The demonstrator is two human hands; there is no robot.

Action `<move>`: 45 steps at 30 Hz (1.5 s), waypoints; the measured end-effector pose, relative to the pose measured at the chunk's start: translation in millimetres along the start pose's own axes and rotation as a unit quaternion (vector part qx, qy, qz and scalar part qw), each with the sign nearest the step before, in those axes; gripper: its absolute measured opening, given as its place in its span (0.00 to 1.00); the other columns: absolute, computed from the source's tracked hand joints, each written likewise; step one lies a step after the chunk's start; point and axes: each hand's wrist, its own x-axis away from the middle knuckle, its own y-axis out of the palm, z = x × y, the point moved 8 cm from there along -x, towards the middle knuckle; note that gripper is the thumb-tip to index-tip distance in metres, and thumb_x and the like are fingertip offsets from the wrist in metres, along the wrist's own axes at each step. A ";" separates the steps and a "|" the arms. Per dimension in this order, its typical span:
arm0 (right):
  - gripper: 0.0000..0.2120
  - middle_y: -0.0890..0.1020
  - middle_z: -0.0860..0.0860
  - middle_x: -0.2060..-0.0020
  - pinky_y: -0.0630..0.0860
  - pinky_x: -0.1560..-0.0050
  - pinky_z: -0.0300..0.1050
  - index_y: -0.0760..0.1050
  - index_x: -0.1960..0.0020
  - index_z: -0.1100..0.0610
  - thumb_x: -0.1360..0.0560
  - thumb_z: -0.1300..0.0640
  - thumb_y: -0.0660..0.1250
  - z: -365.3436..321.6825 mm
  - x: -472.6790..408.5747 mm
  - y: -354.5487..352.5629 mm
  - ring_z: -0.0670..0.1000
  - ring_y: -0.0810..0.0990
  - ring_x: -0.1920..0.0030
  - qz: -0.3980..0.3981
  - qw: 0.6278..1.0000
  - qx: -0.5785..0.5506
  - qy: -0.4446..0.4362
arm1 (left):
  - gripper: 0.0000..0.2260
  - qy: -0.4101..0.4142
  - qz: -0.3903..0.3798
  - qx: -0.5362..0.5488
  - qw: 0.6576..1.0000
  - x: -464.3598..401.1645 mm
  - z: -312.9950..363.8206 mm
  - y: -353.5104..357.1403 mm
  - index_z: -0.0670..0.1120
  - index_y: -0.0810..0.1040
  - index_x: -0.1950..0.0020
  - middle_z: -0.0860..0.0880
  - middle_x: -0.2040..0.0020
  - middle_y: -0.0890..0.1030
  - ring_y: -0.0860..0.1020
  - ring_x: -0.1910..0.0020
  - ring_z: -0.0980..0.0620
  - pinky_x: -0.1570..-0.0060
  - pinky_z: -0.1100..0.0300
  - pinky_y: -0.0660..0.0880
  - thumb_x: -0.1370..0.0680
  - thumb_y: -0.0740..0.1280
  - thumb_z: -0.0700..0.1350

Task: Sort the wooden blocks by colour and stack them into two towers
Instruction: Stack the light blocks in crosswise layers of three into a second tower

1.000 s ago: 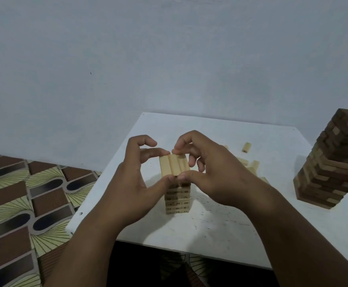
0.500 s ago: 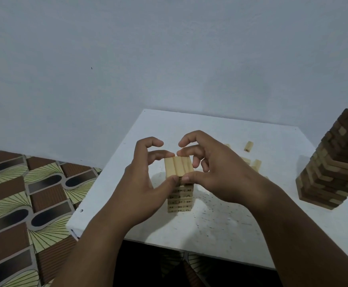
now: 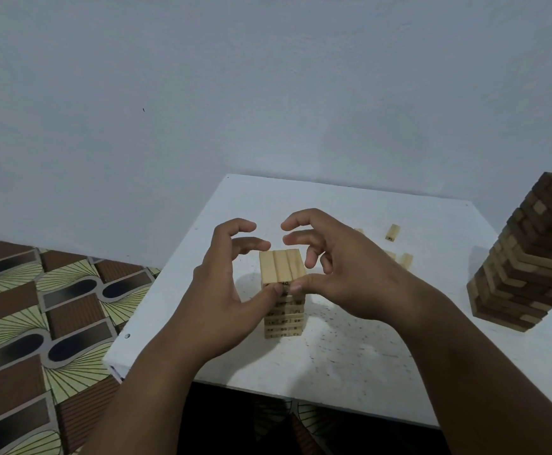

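Both hands were around the top of the small tower of pale wooden blocks (image 3: pixel 283 297), which stood upright near the middle of the white square table (image 3: pixel 350 362). On the left hand (image 3: pixel 225 300) the thumb was touching the near end of the top layer, and the index finger was bent over the far left corner of the top; whether it touched the wood I could not tell. On the right hand (image 3: pixel 343 274) the thumb pressed the near end of the same layer, beside the other thumb, while its fingers were curled and spread above the far side, apart from the blocks. So both hands were half open, pinching the tower's top only lightly.

On top lay three long pale blocks side by side, with their long axes pointing away from the person, towards the wall. Lower layers showed small dark marks on the block ends.

Behind the right hand, a few loose pale wooden blocks (image 3: pixel 405 260) lay on the table, and one more pale block (image 3: pixel 392 232) lay apart, farther back. At the right edge of the table stood a tall tower of mixed dark brown and pale wooden blocks (image 3: pixel 527 261), well apart from the small one. Left of the table was a floor mat with brown and green pattern (image 3: pixel 21 323).
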 end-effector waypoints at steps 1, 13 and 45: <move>0.32 0.79 0.40 0.42 0.66 0.56 0.35 0.65 0.37 0.37 0.31 0.55 0.78 0.6 -0.4 -0.4 0.30 0.72 0.64 0.001 1.000 0.000 -0.001 | 0.32 0.001 0.001 0.000 1.000 0.1 0.7 -0.4 0.66 0.57 0.34 0.66 0.38 0.75 0.69 0.32 0.55 0.32 0.43 0.67 0.31 0.72 0.57; 0.25 0.77 0.34 0.42 0.68 0.54 0.37 0.66 0.39 0.36 0.29 0.46 0.75 11.5 19.7 -24.9 0.38 0.75 0.53 0.078 0.997 -0.001 0.007 | 0.20 0.032 0.010 -0.039 0.999 -0.5 28.8 1.4 0.66 0.67 0.37 0.68 0.36 0.70 0.65 0.31 0.56 0.36 0.60 0.66 0.26 0.69 0.56; 0.18 0.78 0.48 0.36 0.67 0.31 0.42 0.77 0.34 0.56 0.23 0.54 0.69 199.0 94.1 -38.8 0.48 0.73 0.37 0.255 0.928 0.072 0.262 | 0.19 0.121 -0.160 -0.269 0.942 -74.5 51.8 244.0 0.63 0.74 0.35 0.51 0.24 0.62 0.54 0.28 0.45 0.34 0.46 0.55 0.21 0.59 0.43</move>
